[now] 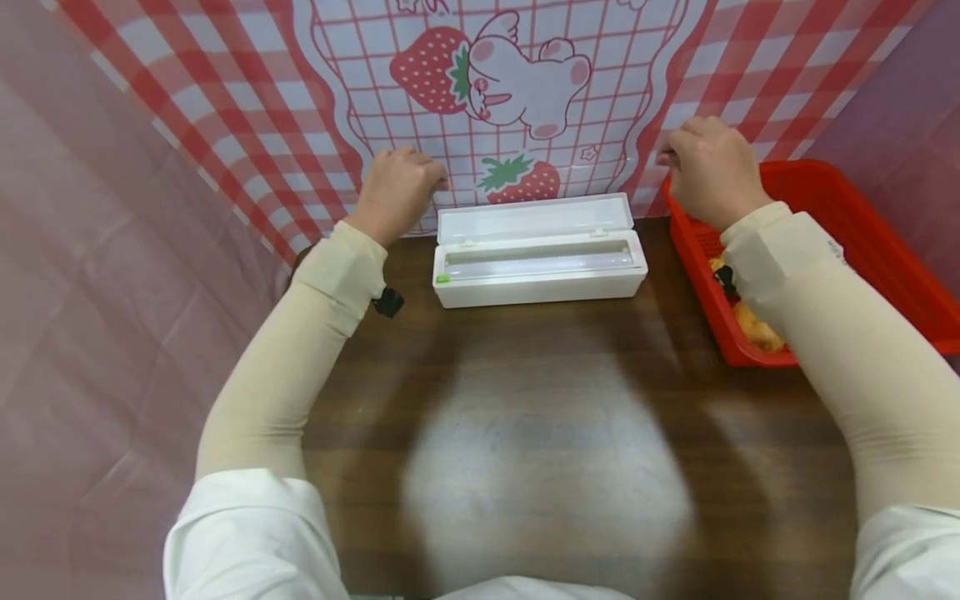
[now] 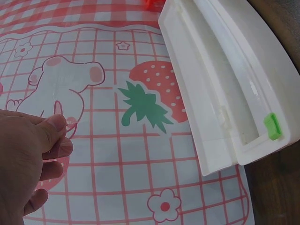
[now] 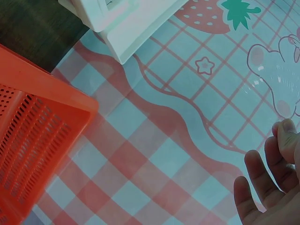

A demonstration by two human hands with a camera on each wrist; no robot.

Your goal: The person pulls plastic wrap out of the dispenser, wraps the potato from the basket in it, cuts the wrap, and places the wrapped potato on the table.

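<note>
Head: white box, centre, lid raised, translucent roll inside; red basket, right, yellowish items inside. Left wrist: left hand, lower left, grip narrow, pinching apparent clear film. Right wrist: right hand, lower right, grip likewise narrow.

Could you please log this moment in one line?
Left hand: pinching, apparently thin clear film; right hand: likewise; long white plastic box: lid open, on brown wood-grain table; red perforated plastic basket: right of box
</note>
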